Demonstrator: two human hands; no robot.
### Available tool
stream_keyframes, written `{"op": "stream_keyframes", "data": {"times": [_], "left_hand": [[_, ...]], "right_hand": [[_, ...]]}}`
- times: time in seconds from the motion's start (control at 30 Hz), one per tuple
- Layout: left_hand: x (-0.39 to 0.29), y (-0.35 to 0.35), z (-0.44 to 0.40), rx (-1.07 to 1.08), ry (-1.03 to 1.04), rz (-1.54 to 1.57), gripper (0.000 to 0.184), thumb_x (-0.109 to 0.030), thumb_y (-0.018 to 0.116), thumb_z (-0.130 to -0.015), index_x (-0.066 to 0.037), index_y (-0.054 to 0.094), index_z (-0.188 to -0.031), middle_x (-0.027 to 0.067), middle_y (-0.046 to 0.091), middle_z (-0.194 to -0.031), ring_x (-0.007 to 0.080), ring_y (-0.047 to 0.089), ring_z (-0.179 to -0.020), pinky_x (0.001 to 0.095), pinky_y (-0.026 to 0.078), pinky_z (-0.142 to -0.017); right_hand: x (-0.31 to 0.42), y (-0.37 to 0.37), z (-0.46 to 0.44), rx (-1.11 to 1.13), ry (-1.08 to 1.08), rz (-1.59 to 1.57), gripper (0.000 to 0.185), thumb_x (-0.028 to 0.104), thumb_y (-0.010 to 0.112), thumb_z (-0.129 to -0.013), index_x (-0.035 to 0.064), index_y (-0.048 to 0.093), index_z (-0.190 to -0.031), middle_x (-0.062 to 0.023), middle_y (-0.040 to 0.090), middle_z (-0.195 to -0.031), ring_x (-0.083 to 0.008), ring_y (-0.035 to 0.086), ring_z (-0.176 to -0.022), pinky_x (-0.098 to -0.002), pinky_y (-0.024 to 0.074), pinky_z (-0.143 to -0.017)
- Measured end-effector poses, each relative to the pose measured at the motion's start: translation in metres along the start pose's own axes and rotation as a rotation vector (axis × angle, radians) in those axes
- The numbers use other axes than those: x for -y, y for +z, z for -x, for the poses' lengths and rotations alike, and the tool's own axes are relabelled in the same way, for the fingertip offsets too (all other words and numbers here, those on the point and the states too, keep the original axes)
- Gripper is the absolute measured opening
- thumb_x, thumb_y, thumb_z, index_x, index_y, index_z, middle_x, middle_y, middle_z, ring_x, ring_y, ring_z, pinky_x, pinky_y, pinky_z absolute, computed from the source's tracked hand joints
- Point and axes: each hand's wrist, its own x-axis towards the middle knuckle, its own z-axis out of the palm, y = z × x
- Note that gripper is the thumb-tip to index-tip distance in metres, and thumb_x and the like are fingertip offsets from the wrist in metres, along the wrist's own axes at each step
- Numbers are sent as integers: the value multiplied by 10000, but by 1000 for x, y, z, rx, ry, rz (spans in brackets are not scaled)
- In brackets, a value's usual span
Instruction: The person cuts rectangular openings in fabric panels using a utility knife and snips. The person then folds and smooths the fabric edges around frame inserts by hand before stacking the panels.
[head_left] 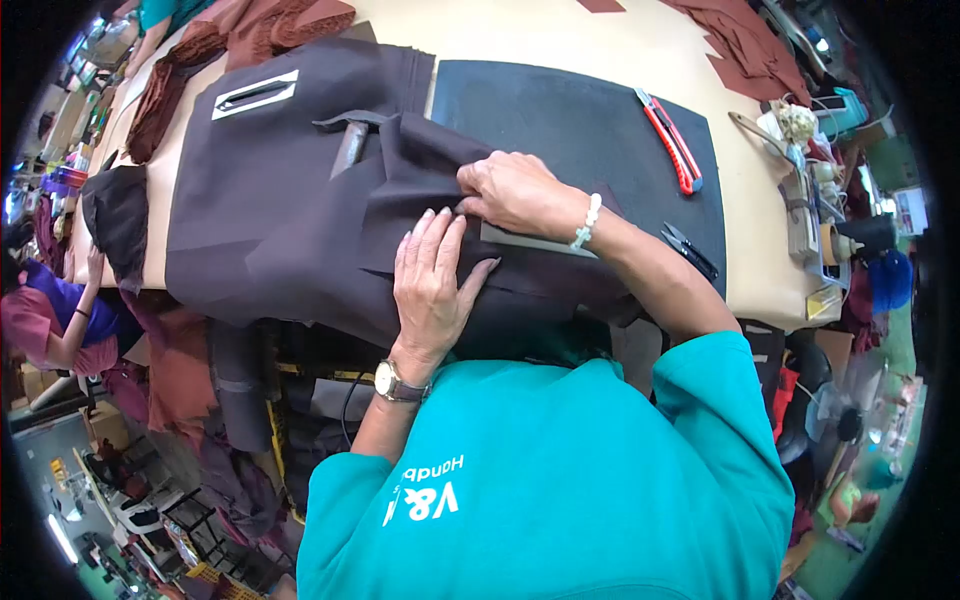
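Beyond the back of a teal shirt [560, 480], a length of dark fabric [280, 240] is handled by one worker at a pale tabletop [765, 265]. The left hand [430, 290], with a watch [386, 378] worn at the wrist, is laid open on the dark fabric, its fingers extended and its thumb spread. Just past those fingertips, the right hand [515, 193], marked by a beaded bracelet [588, 222], is curled, a fold apparently pinched between thumb and fingers. The dark fabric is draped over the near edge and partly across a black mat [560, 105]. The step in hand is judged to be the steadying and adjusting of that fold; by this reading, light pressure is called for from the left hand and a firm pinch from the right, so that no new creases are dragged in. On the mat's right side, black snips [690, 252] and a red cutter [672, 142] are left untouched. Farther left, a metal tool [350, 145] is partly covered by the cloth, and a white slotted piece [255, 95] is seen lying flat. Reddish-brown fabric [285, 30] is heaped at the far side.
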Motion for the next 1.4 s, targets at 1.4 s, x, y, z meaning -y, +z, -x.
{"op": "stream_keyframes", "data": {"times": [1.4], "left_hand": [[-51, 35, -74, 503, 480, -71, 327, -259, 648, -758, -54, 611, -1011, 118, 624, -815, 258, 605, -749, 353, 480, -703]], "right_hand": [[-92, -12, 169, -427, 186, -122, 272, 127, 666, -723, 46, 628, -980, -83, 551, -974, -270, 540, -936, -356, 451, -848]]}}
